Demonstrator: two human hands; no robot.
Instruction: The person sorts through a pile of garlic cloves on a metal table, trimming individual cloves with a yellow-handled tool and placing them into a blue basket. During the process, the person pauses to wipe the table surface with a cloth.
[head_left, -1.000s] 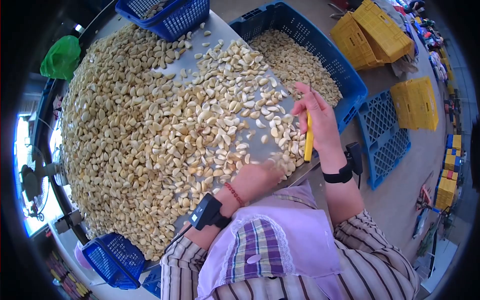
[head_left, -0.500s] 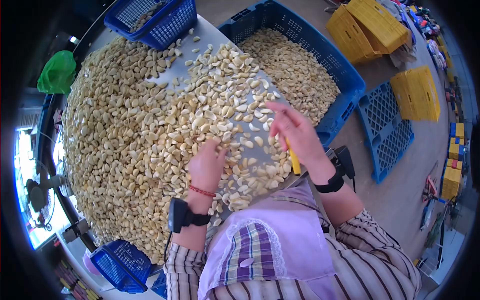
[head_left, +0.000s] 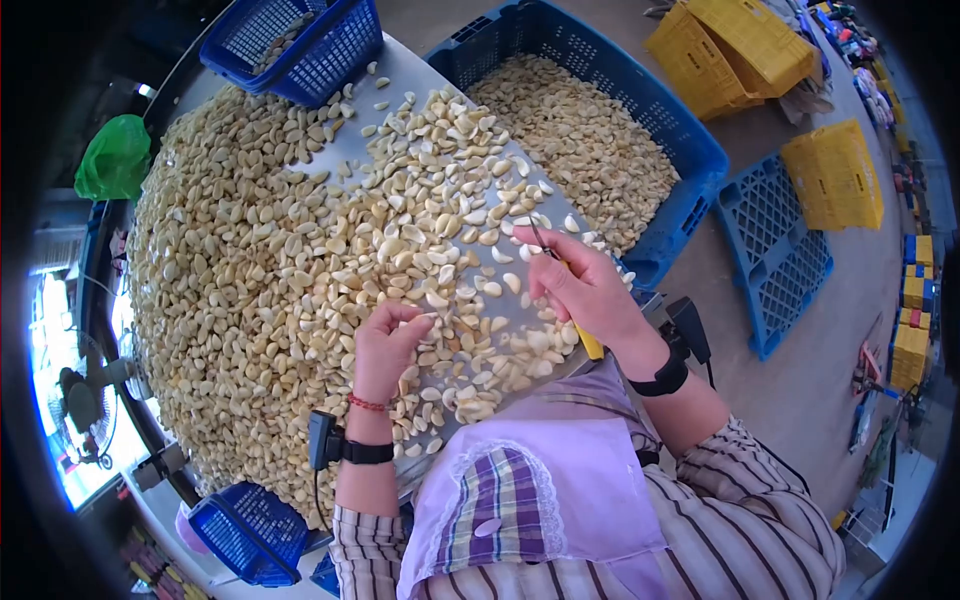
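A large heap of peeled garlic cloves covers a metal table. My left hand rests on the cloves near the table's front edge, fingers curled as if pinching a clove; whether it holds one I cannot tell. My right hand is closed around a small knife with a yellow handle, its thin blade pointing up over the cloves. Both wrists wear black bands with small devices.
A big blue crate full of cloves stands right of the table. Blue baskets sit at the far edge and near left corner. Yellow crates and an upturned blue crate lie on the floor. A green bag hangs left.
My right hand came down from over the blue crate to the table's front edge. My left hand moved left and forward across the cloves and curled its fingers.
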